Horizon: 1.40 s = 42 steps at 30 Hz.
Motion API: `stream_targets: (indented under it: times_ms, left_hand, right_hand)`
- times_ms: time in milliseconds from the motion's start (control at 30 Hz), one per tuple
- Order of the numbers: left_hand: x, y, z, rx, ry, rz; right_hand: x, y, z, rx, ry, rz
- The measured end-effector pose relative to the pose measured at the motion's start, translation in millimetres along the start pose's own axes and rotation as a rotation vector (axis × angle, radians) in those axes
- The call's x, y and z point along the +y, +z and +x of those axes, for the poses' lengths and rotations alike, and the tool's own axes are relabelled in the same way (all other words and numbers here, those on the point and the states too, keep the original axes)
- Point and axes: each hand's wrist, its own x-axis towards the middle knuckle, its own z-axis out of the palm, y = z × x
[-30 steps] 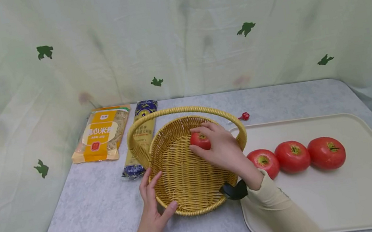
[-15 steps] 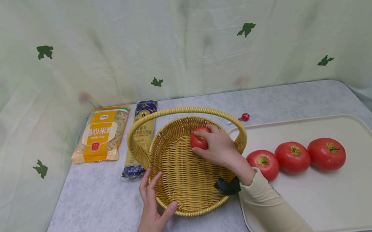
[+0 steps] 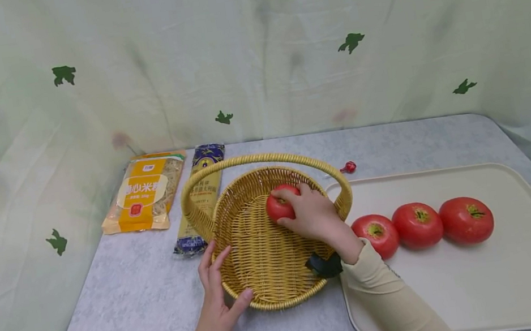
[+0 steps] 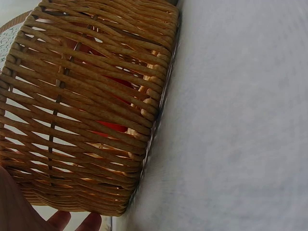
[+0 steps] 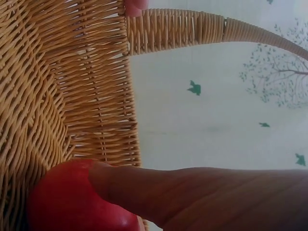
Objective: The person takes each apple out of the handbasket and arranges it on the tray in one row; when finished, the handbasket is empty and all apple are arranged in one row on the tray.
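Note:
A round woven wicker basket (image 3: 260,269) with an arched handle stands in the middle of the table. Inside it, toward the back right of its floor, my right hand (image 3: 312,213) holds a red apple (image 3: 277,209) between thumb and fingers. In the right wrist view the thumb lies against the apple (image 5: 67,197), close to the wicker wall. My left hand (image 3: 218,295) is spread along the basket's front left side, its fingers fairly straight and its thumb at the front rim. From the left wrist, red shows through the gaps in the basket's weave (image 4: 77,110).
On the right lies a cream tray (image 3: 514,277) with a row of three more apples (image 3: 417,224). Behind and left of the basket are a yellow grain bag (image 3: 143,192) and a spaghetti packet (image 3: 205,194). A red wrapped lollipop (image 3: 350,166) lies behind the tray.
My right hand has moved slightly left and lower within the basket, carrying the apple with it. The left hand and the basket have stayed in place.

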Motion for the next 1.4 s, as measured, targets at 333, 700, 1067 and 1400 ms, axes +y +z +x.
stream_targets:
  times_ms: [333,700,1067,1400]
  left_hand:
    - [-1.4,-0.1,0.0,0.0,0.006,0.005]
    - [-2.6,-0.1,-0.5,0.003,0.006,0.022]
    - [1.6,0.3,0.9,0.009,0.003,0.013]
    - [0.4,0.5,0.3,0.011,-0.006,0.007]
  right_hand:
    - [1.0,-0.3,2.1,-0.037,-0.017,-0.021]
    - [1.3,6.9,12.6,-0.073,0.013,-0.045]
    - [-1.0,10.0,14.9,-0.033,-0.009,-0.065]
    - [-4.9,9.9,11.8,-0.055,-0.002,-0.079]
